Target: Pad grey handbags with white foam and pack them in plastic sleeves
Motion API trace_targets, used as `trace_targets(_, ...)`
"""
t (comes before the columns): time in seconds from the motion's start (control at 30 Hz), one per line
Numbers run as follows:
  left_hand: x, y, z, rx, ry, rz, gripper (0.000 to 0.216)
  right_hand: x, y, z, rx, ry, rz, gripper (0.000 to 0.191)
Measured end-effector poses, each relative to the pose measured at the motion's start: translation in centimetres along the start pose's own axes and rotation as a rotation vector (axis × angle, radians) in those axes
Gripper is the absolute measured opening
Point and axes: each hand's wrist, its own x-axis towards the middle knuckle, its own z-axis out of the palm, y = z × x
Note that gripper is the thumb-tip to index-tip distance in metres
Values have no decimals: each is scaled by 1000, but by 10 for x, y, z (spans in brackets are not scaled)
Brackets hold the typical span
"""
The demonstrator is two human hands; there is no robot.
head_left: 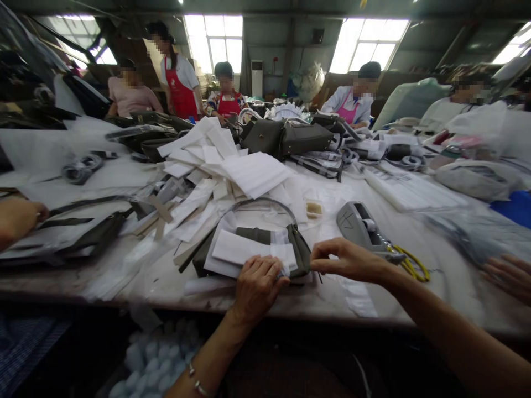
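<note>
A dark olive handbag (299,251) lies on the table in front of me, its curved handle (265,200) pointing away and wrapped in clear film. White foam sheets (236,251) cover most of its face. My left hand (259,282) lies over the near edge of the foam, fingers stretched out and pressing on the bag. At the bag's right end, my right hand (346,260) is closed in a pinch; what sits between its fingertips is too small to make out. A thin dark strip hangs just below those fingertips.
Loose white foam pieces (253,171) are heaped beyond the bag. A grey tape dispenser (360,226) and yellow cord (415,265) lie to the right. Another person's hand (19,221) is by a bag at left; another hand (510,276) is at right. Several people stand across the table.
</note>
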Motion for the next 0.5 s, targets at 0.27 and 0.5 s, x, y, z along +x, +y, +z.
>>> trace_targets(0.27, 0, 0, -1, -28, -11, -17, 32, 134, -45, -6, -654, -575, 16, 21)
trace_targets(0.5, -1, 0, 2, -28, -17, -39, 30, 179, -55, 24, -914, -742, 11, 22)
